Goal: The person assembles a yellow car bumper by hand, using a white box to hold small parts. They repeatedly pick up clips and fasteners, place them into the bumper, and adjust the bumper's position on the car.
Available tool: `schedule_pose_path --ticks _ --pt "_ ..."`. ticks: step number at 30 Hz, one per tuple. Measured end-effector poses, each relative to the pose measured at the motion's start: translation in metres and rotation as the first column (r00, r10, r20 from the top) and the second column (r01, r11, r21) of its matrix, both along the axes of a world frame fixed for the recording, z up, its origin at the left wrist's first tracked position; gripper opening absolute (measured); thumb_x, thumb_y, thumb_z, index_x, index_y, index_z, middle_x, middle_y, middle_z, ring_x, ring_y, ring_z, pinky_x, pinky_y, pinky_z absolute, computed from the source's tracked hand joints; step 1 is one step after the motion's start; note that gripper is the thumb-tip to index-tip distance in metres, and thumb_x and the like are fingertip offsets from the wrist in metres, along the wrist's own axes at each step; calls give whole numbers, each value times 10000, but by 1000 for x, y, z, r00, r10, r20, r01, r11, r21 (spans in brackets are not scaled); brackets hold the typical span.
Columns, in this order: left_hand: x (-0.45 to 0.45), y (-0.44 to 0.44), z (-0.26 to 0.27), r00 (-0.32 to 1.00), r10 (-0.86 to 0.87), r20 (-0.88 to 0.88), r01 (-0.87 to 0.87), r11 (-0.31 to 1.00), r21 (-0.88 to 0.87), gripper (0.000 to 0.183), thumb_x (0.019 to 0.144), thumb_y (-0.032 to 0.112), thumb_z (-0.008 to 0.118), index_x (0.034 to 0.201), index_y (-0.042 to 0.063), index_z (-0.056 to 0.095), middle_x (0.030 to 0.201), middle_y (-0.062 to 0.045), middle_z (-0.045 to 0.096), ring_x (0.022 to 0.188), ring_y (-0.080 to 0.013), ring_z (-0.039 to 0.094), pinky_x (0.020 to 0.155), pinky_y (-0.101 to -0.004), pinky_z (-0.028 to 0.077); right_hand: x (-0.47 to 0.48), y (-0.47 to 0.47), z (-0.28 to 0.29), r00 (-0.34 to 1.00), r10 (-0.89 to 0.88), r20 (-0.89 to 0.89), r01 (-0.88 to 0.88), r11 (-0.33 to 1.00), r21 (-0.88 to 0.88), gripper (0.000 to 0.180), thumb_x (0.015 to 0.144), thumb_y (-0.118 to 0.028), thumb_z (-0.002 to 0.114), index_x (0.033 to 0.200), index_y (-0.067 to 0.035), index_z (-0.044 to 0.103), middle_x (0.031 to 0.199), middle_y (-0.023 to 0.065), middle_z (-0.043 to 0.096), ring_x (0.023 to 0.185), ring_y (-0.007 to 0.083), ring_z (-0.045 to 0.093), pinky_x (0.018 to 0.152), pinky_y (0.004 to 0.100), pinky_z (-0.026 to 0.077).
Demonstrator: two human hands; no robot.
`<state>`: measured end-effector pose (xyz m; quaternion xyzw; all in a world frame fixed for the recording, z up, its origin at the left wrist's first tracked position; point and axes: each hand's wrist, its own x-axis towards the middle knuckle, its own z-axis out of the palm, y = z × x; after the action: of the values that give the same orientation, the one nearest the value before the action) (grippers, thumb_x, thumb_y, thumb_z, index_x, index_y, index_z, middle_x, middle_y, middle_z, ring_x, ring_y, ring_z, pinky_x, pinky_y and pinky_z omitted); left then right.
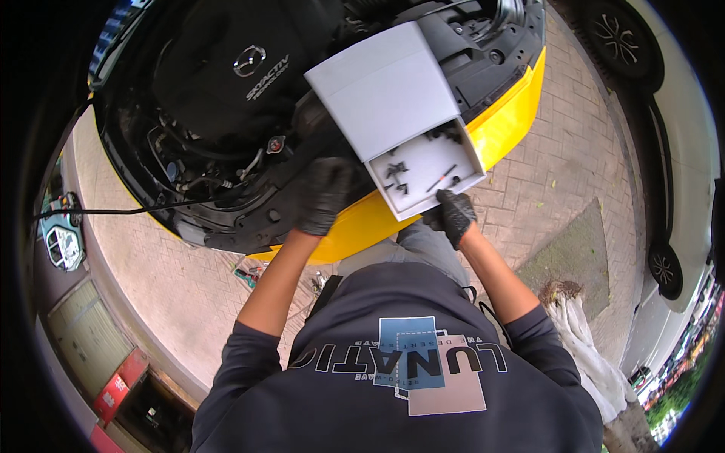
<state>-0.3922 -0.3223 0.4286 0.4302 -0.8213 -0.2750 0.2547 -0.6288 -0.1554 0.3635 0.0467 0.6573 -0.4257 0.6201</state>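
Observation:
A white cardboard box (391, 90) rests at the front of the open engine bay, its drawer-like tray (416, 208) partly out towards me. Small black fasteners (396, 170) and a thin dark rod with an orange band (442, 178) lie in the tray. My right hand (455, 215), in a black glove, grips the tray's near edge at the right corner. My left hand (324, 195), gloved too and somewhat blurred, is left of the tray over the front panel; its fingers are hard to make out against the dark parts. A black Mazda engine cover (226, 73) is behind it.
The yellow front bumper (362, 226) is right before my body. A radiator cap (276, 144) sits left of the box. A green-handled tool (245, 277) and other tools lie on the paving at the left. White cloth (578, 334) is at the right, near a parked car (688, 170).

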Motion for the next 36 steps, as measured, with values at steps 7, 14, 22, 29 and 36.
schedule_pose_path --ticks 7,14,22,29,36 --pt "156 19 -115 687 42 726 -336 904 265 354 905 279 687 1205 92 695 1131 -163 715 977 -310 684 880 -384 530 -23 4 16 939 -331 93 329 944 41 242 960 -236 525 1078 -26 537 754 192 695 485 265 641 366 324 481" --pt "120 33 -148 979 167 115 -203 822 532 261 894 197 683 1134 105 726 1034 -130 739 925 -270 704 846 -359 539 -49 27 -2 949 -314 21 314 949 26 294 969 -270 500 1075 -4 567 831 201 709 557 278 660 414 317 485" --pt "104 18 -151 967 174 185 -247 809 534 202 845 174 699 1019 86 752 1022 -148 734 951 -300 696 871 -380 535 -70 67 2 895 -446 33 442 893 78 281 935 -257 533 1098 -29 557 885 210 701 561 265 643 398 287 502" --pt "112 -12 -176 931 67 360 -194 923 332 340 822 255 731 1113 79 726 1109 -195 704 1037 -361 660 915 -409 512 -76 118 21 858 -512 -37 513 855 74 256 908 -221 514 1067 -37 594 822 174 702 549 269 648 399 297 509" --pt "97 -32 -132 935 -225 273 125 932 341 406 874 322 696 1202 82 693 1208 -242 659 1038 -432 632 920 -443 500 -53 193 43 759 -647 -68 650 757 58 229 891 -204 533 1039 -42 597 792 155 698 559 285 654 423 316 520"
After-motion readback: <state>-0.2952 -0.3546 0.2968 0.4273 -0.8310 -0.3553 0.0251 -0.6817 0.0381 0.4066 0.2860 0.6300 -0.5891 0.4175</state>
